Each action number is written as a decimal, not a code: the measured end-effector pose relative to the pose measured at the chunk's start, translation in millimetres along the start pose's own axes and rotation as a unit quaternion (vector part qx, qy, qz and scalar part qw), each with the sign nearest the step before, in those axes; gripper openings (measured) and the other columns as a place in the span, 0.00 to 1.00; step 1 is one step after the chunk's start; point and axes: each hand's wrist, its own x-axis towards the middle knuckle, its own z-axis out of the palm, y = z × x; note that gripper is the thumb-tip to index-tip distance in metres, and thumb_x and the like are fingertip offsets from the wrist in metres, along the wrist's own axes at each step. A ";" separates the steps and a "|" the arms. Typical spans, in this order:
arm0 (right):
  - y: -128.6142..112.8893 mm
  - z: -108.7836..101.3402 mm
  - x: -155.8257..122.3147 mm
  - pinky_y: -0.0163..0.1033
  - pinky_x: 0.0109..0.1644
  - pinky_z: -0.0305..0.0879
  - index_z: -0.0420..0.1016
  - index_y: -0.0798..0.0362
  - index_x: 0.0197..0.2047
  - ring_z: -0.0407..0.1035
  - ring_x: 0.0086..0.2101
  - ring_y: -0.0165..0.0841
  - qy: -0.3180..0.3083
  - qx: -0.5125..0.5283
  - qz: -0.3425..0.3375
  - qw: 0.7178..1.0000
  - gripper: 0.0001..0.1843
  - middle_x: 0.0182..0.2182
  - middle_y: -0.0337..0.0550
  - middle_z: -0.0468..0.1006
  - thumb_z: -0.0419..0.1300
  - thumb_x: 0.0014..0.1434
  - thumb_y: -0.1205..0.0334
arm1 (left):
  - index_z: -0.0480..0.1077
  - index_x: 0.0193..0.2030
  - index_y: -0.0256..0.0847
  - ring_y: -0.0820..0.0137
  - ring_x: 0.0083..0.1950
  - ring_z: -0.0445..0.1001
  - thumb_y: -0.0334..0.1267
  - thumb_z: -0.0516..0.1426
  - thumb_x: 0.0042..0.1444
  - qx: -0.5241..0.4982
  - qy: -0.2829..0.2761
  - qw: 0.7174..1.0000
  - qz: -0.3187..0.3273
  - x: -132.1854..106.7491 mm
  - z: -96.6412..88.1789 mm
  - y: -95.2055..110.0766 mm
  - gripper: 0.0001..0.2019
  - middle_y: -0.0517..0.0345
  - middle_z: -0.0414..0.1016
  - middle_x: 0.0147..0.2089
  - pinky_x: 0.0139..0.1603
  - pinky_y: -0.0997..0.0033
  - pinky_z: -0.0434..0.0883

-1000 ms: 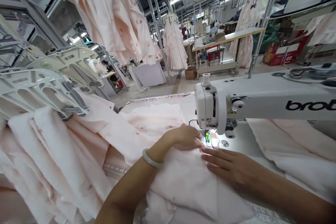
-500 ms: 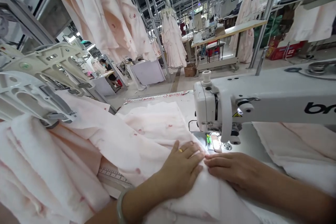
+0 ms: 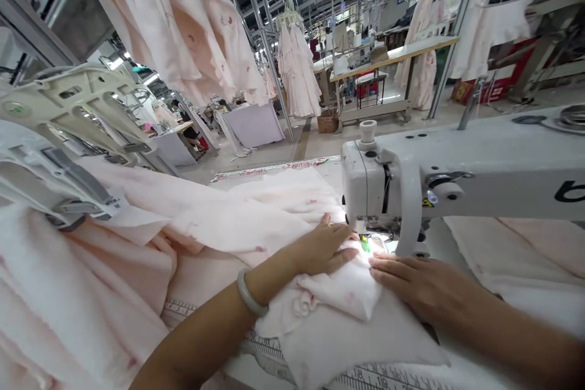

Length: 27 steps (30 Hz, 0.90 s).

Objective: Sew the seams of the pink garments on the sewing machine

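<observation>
Pale pink fleece cloth (image 3: 329,329) with small reddish motifs lies bunched across the sewing machine bed. My left hand (image 3: 322,247), a bangle on its wrist, rests palm down on the cloth with its thumb apart. Its fingertips come close to the needle area and are partly hidden beside the machine head. Stretched flat, the fingers of my right hand (image 3: 415,280) touch the cloth edge just right of and below the lit green part (image 3: 365,244) at the presser foot. The white sewing machine (image 3: 370,183) stands over this spot.
At left, plastic hanger clamps (image 3: 73,195) carry more pink cloth (image 3: 41,292). Pink garments (image 3: 183,30) hang overhead. Printed ruler tape (image 3: 375,375) runs along the table's front. Further cloth (image 3: 516,256) lies beneath the machine arm. Beyond stand a workbench (image 3: 397,58) and a cardboard box (image 3: 328,122).
Both hands and the cloth have moved forward, closer to the needle area. The cloth under my left hand has bunched into folds, uncovering more ruler tape. The view has shifted slightly.
</observation>
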 end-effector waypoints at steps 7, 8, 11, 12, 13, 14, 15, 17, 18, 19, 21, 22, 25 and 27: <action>-3.7 -4.3 9.4 0.44 0.37 0.77 0.76 0.57 0.50 0.80 0.36 0.39 -0.017 0.018 0.047 0.999 0.23 0.47 0.52 0.84 0.50 0.59 0.83 | 0.73 0.50 0.41 0.49 0.56 0.78 0.37 0.53 0.68 -0.032 0.032 0.998 0.033 12.3 -6.1 -17.9 0.10 0.44 0.80 0.50 0.69 0.45 0.64; -4.0 -3.1 9.0 0.44 0.39 0.78 0.76 0.57 0.50 0.81 0.38 0.40 -0.022 0.024 0.049 0.998 0.22 0.46 0.52 0.84 0.50 0.59 0.83 | 0.74 0.49 0.42 0.49 0.55 0.78 0.37 0.54 0.67 -0.032 0.032 0.998 0.035 13.6 -7.3 -19.1 0.10 0.44 0.80 0.50 0.68 0.45 0.65; -5.0 -1.4 6.1 0.44 0.44 0.79 0.76 0.58 0.52 0.81 0.42 0.40 -0.032 0.033 0.051 0.998 0.21 0.47 0.52 0.84 0.51 0.61 0.81 | 0.75 0.46 0.43 0.50 0.54 0.78 0.37 0.58 0.61 -0.029 0.017 0.999 0.038 19.3 -12.7 -21.3 0.08 0.47 0.81 0.46 0.67 0.47 0.67; -5.4 -2.2 4.9 0.44 0.45 0.79 0.76 0.57 0.54 0.80 0.44 0.40 -0.032 0.035 0.052 0.998 0.21 0.49 0.52 0.84 0.51 0.63 0.80 | 0.75 0.44 0.44 0.51 0.54 0.77 0.37 0.59 0.60 -0.023 0.008 0.999 0.038 21.3 -15.2 -20.6 0.07 0.48 0.81 0.45 0.66 0.48 0.67; -5.8 -3.7 3.7 0.45 0.47 0.79 0.76 0.57 0.56 0.80 0.46 0.40 -0.029 0.038 0.052 0.998 0.21 0.51 0.53 0.83 0.50 0.65 0.79 | 0.75 0.43 0.44 0.51 0.53 0.77 0.37 0.59 0.59 -0.014 -0.001 0.999 0.039 22.9 -17.8 -18.4 0.06 0.48 0.81 0.44 0.66 0.49 0.68; -6.3 -6.0 2.6 0.46 0.49 0.79 0.75 0.57 0.58 0.79 0.48 0.41 -0.023 0.042 0.051 0.998 0.21 0.53 0.53 0.82 0.50 0.66 0.77 | 0.75 0.42 0.44 0.52 0.52 0.77 0.37 0.59 0.59 0.002 -0.011 0.999 0.040 23.4 -20.6 -14.4 0.05 0.48 0.81 0.43 0.66 0.49 0.68; -7.1 -8.9 1.8 0.48 0.52 0.78 0.75 0.57 0.59 0.78 0.50 0.41 -0.017 0.045 0.046 0.998 0.21 0.54 0.53 0.82 0.50 0.67 0.76 | 0.75 0.40 0.44 0.53 0.51 0.78 0.37 0.58 0.60 0.025 -0.018 0.999 0.039 22.4 -23.2 -8.3 0.04 0.48 0.81 0.42 0.66 0.49 0.67; -9.6 -15.9 1.0 0.50 0.55 0.76 0.75 0.58 0.60 0.77 0.51 0.42 -0.006 0.051 0.027 0.998 0.21 0.53 0.53 0.82 0.50 0.69 0.76 | 0.74 0.37 0.42 0.53 0.50 0.78 0.36 0.55 0.62 0.087 -0.016 0.996 0.027 15.0 -26.6 10.6 0.06 0.45 0.81 0.42 0.66 0.48 0.67; -11.4 -19.6 1.1 0.51 0.56 0.75 0.75 0.58 0.60 0.77 0.51 0.42 -0.008 0.052 0.011 0.999 0.22 0.52 0.52 0.83 0.50 0.69 0.76 | 0.74 0.37 0.41 0.53 0.50 0.78 0.35 0.54 0.64 0.117 -0.010 0.993 0.021 8.4 -26.8 22.6 0.08 0.44 0.81 0.43 0.65 0.47 0.67; -13.5 -23.0 1.5 0.51 0.57 0.74 0.75 0.57 0.60 0.76 0.51 0.42 -0.011 0.053 -0.012 0.998 0.22 0.51 0.51 0.83 0.49 0.69 0.77 | 0.75 0.38 0.40 0.53 0.51 0.78 0.35 0.53 0.65 0.140 -0.003 0.990 0.015 0.1 -25.6 35.3 0.09 0.43 0.80 0.45 0.64 0.48 0.68; -18.5 -28.6 2.7 0.49 0.57 0.73 0.76 0.57 0.59 0.76 0.49 0.41 -0.016 0.054 -0.057 0.997 0.22 0.48 0.48 0.84 0.47 0.71 0.78 | 0.75 0.46 0.39 0.52 0.54 0.77 0.40 0.55 0.65 0.154 0.001 0.988 0.014 -19.4 -19.0 58.8 0.10 0.43 0.80 0.50 0.63 0.50 0.69; -21.1 -30.5 3.5 0.48 0.56 0.73 0.77 0.56 0.57 0.77 0.48 0.41 -0.020 0.057 -0.070 0.996 0.22 0.47 0.47 0.84 0.46 0.72 0.78 | 0.74 0.51 0.38 0.51 0.57 0.77 0.43 0.57 0.65 0.150 0.000 0.989 0.013 -29.2 -14.0 67.5 0.13 0.42 0.79 0.53 0.64 0.49 0.70; -28.2 -34.7 6.2 0.44 0.50 0.73 0.78 0.55 0.49 0.76 0.41 0.38 -0.041 0.095 -0.064 0.993 0.21 0.39 0.46 0.83 0.44 0.74 0.77 | 0.69 0.61 0.38 0.51 0.65 0.73 0.38 0.58 0.64 0.121 0.009 0.993 -0.009 -50.1 1.7 75.4 0.20 0.40 0.76 0.63 0.67 0.49 0.70; -31.3 -38.4 8.6 0.42 0.45 0.73 0.78 0.53 0.44 0.75 0.38 0.36 -0.068 0.131 -0.035 0.989 0.20 0.36 0.44 0.81 0.45 0.75 0.75 | 0.70 0.58 0.38 0.55 0.65 0.74 0.28 0.53 0.62 0.072 0.035 0.996 -0.039 -52.9 5.9 68.8 0.18 0.42 0.77 0.62 0.65 0.53 0.71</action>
